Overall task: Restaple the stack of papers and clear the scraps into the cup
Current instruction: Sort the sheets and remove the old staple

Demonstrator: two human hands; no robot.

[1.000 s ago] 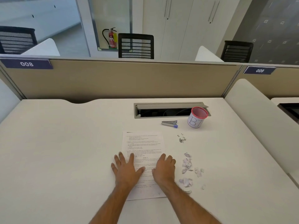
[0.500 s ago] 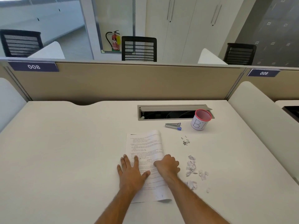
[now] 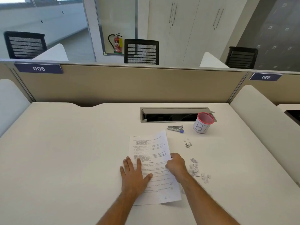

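A stack of printed papers (image 3: pixel 150 146) lies on the white desk in front of me. My left hand (image 3: pixel 134 173) rests flat on its left side, fingers spread. My right hand (image 3: pixel 176 165) grips the stack's right edge, which is lifted off the desk. A small grey stapler (image 3: pixel 175 128) with a blue end lies beyond the papers. To its right stands a white cup (image 3: pixel 203 122) with a red rim. Loose staples (image 3: pixel 187 144) are scattered right of the papers, and torn paper scraps (image 3: pixel 197 170) lie next to my right wrist.
An open cable tray (image 3: pixel 172 114) is set into the desk (image 3: pixel 65 151) behind the stapler and cup. A beige partition (image 3: pixel 121 85) closes the far edge. White side dividers (image 3: pixel 259 114) bound the desk left and right.
My right hand went from lying flat on the papers to curling around the right edge and lifting it. The left hand stays flat. The view has shifted a little.
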